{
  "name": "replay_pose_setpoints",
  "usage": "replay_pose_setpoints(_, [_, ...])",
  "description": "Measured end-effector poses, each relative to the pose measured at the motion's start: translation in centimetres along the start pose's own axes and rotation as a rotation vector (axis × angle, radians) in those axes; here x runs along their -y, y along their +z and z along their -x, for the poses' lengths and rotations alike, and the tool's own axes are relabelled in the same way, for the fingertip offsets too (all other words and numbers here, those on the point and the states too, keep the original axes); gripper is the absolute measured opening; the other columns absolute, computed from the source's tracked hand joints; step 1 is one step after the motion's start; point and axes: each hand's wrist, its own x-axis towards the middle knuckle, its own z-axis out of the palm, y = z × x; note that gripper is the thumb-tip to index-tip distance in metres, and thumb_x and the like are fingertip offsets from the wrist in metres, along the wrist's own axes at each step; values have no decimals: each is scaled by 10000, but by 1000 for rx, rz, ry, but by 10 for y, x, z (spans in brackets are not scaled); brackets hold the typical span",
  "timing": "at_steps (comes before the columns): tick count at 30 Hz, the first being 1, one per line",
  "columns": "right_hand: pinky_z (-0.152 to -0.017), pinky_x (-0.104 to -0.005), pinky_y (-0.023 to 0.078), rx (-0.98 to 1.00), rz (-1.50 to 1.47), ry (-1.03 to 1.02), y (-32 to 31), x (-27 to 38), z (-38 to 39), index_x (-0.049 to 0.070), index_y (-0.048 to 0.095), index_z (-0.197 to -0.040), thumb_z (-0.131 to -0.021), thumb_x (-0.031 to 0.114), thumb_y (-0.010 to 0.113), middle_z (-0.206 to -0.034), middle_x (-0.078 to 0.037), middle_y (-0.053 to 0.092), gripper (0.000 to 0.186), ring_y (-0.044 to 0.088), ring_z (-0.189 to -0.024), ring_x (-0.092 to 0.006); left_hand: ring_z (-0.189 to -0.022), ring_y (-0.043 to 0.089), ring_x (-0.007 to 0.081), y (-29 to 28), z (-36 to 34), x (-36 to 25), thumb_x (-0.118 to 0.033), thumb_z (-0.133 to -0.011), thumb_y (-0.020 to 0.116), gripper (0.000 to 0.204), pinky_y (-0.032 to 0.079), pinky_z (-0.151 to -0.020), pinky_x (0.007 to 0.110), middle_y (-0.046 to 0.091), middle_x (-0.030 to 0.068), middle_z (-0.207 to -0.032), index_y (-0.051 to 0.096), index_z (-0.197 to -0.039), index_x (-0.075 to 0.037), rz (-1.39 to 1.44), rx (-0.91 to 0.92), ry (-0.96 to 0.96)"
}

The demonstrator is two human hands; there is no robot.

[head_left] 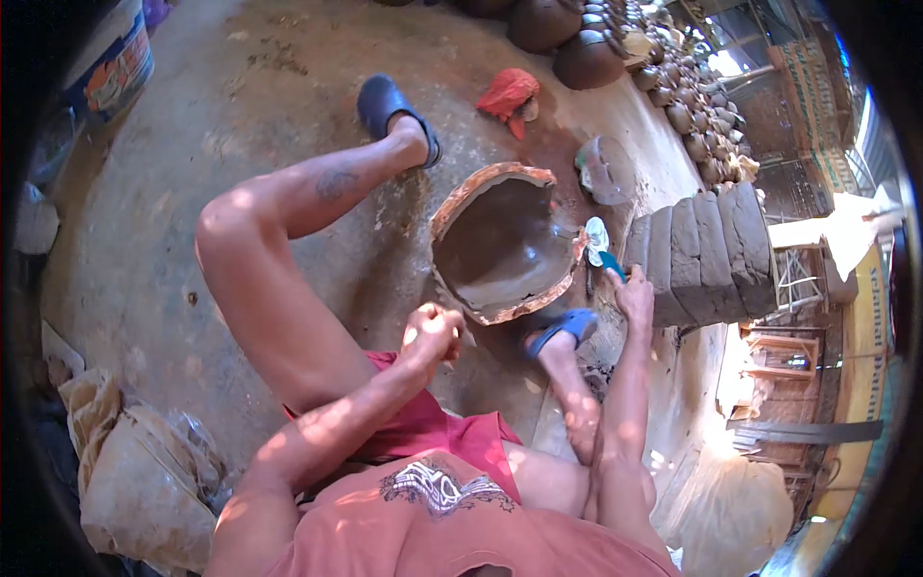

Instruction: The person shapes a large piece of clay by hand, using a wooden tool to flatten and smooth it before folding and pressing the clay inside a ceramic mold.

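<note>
My right hand (635, 294) is stretched forward at the right, its fingers closed around a teal-handled tool (610, 261). A whitish, rounded piece (597, 234) shows just beyond the teal part; whether the two are joined I cannot tell. Both are beside the rim of a large broken clay pot (510, 313), which has a jagged reddish edge and a dark, wet-looking inside. My left hand (433, 335) is closed above my lap, near the pot's lower left side. A small pale edge shows by its fingers, but what they hold is hidden.
Thick slabs of grey clay (707, 255) are stacked to the right. Beyond the pot are a cloudy round container (604, 170) and a red cloth (510, 96). Rounded dark pots (588, 60) line the far right. A printed bucket (115, 72) stands far left, tan sheeting (144, 471) near left.
</note>
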Motion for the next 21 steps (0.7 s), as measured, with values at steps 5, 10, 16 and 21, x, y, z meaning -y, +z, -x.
replay_pose_setpoints(5, [-967, -392, 524, -23, -839, -354, -17, 80, 85, 14, 678, -1274, -1013, 516, 616, -1154, -146, 741, 570, 696, -1090, -266, -602, 579, 93, 46, 26, -43, -73, -854, 711, 164, 462, -511, 256, 579, 6, -753, 617, -981, -30, -401, 497, 157])
replay_pose_setpoints(10, [-920, -330, 520, 29, -1378, -146, 5, 111, 153, -19, 662, -1229, -1073, 249, 590, -1067, -107, 720, 319, 668, -1001, -192, -661, 618, 100, 106, -3, -61, -153, -888, 792, 292, 505, -592, 263, 671, 48, -837, 652, -1099, -9, -573, 596, 462])
replay_pose_setpoints(16, [-863, -302, 529, -486, -1308, 41, -62, 70, 175, 1, 663, -1215, -1059, 181, 597, -1057, -70, 721, 247, 668, -952, -152, -776, 688, 138, 198, 29, -39, -71, -821, 865, 287, 574, -677, 293, 695, 91, -904, 652, -988, 27, -523, 517, 1117])
replay_pose_setpoints(21, [-841, -264, 523, -955, -1044, -258, -187, -18, 210, 6, 679, -1160, -1025, 55, 607, -1054, -53, 718, 161, 654, -922, -109, -1187, 616, 176, 212, 75, -97, 90, -820, 795, 543, 553, -970, 320, 626, 58, -1306, 643, -1318, -62, -542, 749, 1209])
